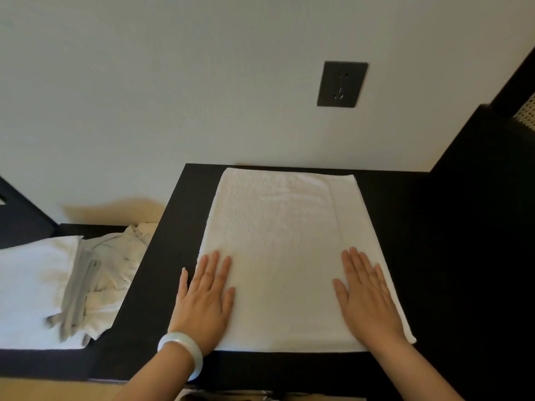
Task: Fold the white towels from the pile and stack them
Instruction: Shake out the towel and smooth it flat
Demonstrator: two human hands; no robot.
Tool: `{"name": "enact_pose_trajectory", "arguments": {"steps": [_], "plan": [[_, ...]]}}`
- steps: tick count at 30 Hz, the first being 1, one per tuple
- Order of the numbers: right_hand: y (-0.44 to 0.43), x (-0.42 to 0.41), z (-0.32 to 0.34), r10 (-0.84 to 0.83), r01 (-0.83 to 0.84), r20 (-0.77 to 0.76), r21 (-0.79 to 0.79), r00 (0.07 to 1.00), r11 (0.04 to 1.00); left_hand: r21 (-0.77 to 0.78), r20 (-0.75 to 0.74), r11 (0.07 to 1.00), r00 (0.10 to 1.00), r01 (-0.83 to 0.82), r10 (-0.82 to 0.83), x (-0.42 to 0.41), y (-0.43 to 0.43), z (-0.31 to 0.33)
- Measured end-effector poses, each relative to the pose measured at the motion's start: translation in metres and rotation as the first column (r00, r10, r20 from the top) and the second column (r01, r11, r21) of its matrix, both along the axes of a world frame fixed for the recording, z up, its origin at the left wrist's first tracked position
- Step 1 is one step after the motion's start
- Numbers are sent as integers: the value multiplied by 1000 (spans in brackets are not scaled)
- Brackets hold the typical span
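A white towel [285,244] lies folded flat on the black table [405,227], reaching from the wall to near the front edge. My left hand [207,299] presses flat on its near left corner, fingers straight, with a pale bangle on the wrist. My right hand [367,296] lies flat on the near right part of the same towel. On a lower dark surface to the left sits a stack of folded white towels [31,290]. Behind it lies a crumpled pile of white towels [118,256].
A dark wall socket [341,83] sits on the white wall above the table. A tall black panel [486,169] borders the table on the right. The lower dark surface [43,363] at the left carries the stack and the pile.
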State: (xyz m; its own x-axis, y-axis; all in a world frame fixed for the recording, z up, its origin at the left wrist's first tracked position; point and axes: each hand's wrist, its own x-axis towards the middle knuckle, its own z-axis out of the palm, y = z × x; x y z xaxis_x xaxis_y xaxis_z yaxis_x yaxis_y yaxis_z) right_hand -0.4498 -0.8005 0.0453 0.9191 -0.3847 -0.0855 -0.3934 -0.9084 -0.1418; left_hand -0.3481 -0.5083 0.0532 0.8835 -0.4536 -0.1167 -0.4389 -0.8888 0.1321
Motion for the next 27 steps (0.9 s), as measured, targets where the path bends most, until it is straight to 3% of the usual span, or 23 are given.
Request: {"name": "enact_pose_trajectory", "arguments": {"steps": [4, 8, 10, 15, 18, 22, 24, 27], "plan": [[22, 7, 7, -39, 38, -15, -46, 999, 998, 50, 14, 999, 1000, -21, 20, -12, -5, 9], [89, 18, 19, 237, -238, 91, -2, 967, 971, -16, -4, 990, 991, 137, -137, -34, -39, 8], [102, 17, 12, 336, -335, 46, -23, 941, 942, -3, 15, 985, 984, 175, -175, -38, -38, 7], [58, -4, 4, 269, -269, -9, 9, 963, 963, -29, 22, 998, 998, 58, -57, -36, 4, -3], [44, -10, 7, 290, -287, -62, 51, 955, 957, -66, -68, 991, 991, -120, 115, -35, 18, -1], [47, -7, 9, 274, -268, -67, 85, 959, 960, -271, -239, 860, 895, -433, 376, -26, 29, 16], [52, -5, 8, 253, -249, -47, 88, 966, 965, -397, -443, 712, 800, -579, 404, -16, 32, 26], [61, 1, 9, 271, -267, -3, 146, 963, 952, -367, -674, 565, 630, -739, 386, 3, 35, 43]]}}
